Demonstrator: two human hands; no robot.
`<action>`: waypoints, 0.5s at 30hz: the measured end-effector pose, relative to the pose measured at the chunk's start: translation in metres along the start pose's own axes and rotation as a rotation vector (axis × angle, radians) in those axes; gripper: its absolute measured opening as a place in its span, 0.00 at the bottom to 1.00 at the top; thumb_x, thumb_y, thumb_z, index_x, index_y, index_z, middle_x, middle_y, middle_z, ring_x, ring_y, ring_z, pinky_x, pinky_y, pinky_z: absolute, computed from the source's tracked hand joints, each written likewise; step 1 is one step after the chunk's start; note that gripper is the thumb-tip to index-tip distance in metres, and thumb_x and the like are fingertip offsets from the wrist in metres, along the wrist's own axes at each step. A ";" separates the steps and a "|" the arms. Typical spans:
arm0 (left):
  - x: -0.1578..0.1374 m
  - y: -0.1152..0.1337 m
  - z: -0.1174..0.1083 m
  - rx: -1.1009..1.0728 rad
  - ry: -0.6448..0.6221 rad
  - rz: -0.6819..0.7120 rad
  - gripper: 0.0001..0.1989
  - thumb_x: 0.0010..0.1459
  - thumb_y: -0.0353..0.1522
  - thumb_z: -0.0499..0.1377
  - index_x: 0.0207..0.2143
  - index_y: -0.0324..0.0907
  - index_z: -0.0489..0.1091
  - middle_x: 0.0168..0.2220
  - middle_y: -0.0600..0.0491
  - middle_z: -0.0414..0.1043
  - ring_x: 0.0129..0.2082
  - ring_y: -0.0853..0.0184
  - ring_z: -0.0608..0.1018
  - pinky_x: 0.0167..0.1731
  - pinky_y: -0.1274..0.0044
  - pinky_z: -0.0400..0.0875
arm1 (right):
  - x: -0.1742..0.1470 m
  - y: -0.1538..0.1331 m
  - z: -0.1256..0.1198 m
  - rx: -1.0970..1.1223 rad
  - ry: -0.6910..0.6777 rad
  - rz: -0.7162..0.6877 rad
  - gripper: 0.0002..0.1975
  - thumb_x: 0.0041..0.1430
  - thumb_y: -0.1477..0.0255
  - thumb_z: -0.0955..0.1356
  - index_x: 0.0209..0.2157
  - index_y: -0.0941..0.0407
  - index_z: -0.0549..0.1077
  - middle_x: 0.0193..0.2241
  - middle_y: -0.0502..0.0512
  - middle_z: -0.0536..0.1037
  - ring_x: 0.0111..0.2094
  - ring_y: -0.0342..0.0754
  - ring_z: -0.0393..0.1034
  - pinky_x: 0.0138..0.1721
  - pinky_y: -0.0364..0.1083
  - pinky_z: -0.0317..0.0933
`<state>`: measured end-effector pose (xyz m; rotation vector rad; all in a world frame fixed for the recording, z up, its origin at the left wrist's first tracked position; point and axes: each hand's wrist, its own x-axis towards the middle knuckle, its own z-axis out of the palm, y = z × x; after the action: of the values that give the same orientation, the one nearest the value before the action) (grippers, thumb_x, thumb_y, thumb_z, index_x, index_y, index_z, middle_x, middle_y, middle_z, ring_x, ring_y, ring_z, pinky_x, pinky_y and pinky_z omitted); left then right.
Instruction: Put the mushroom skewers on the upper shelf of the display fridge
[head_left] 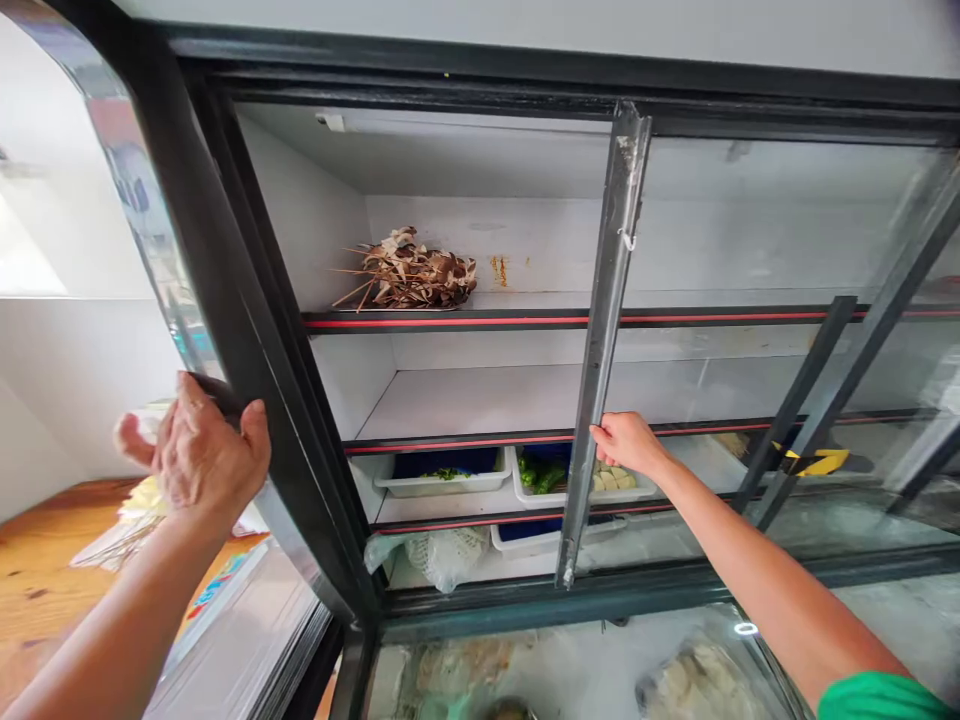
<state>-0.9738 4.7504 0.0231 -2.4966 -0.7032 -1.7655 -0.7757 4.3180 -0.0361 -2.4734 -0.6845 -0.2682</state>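
Here, right hand (626, 442) pinching stiff sliding glass door (600, 340) edge at 3 o'clock, left hand (199, 450) curling around cabinet frame (247, 330), probably heavy.

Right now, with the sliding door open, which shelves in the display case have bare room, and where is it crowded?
Second shelf is bare across the opening. Top shelf is free right of the skewer pile. Third shelf is crowded with white trays; the bottom holds a plastic bag. Right hand grips the door frame; left hand holds the cabinet's corner post.
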 end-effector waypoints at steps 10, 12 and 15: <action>0.000 -0.016 -0.006 0.048 -0.060 0.065 0.33 0.61 0.41 0.44 0.62 0.28 0.44 0.57 0.33 0.59 0.56 0.50 0.65 0.59 0.54 0.36 | 0.020 -0.082 0.046 0.101 -0.123 -0.243 0.16 0.59 0.69 0.59 0.18 0.56 0.61 0.16 0.52 0.76 0.15 0.40 0.69 0.18 0.36 0.58; -0.001 -0.020 -0.006 0.031 -0.057 0.070 0.33 0.61 0.42 0.44 0.62 0.29 0.44 0.57 0.32 0.59 0.57 0.51 0.64 0.60 0.56 0.34 | 0.027 -0.107 0.061 0.100 -0.159 -0.301 0.17 0.59 0.70 0.58 0.18 0.56 0.61 0.16 0.53 0.76 0.15 0.40 0.69 0.18 0.36 0.58; -0.002 -0.025 -0.005 0.008 -0.060 0.077 0.33 0.61 0.42 0.43 0.62 0.30 0.43 0.58 0.33 0.58 0.58 0.52 0.62 0.60 0.58 0.32 | 0.036 -0.145 0.082 0.090 -0.214 -0.343 0.18 0.60 0.71 0.57 0.17 0.57 0.62 0.17 0.54 0.77 0.15 0.40 0.70 0.16 0.36 0.57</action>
<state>-0.9880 4.7708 0.0171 -2.5444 -0.6063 -1.6669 -0.8173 4.4831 -0.0255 -2.3093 -1.1869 -0.0964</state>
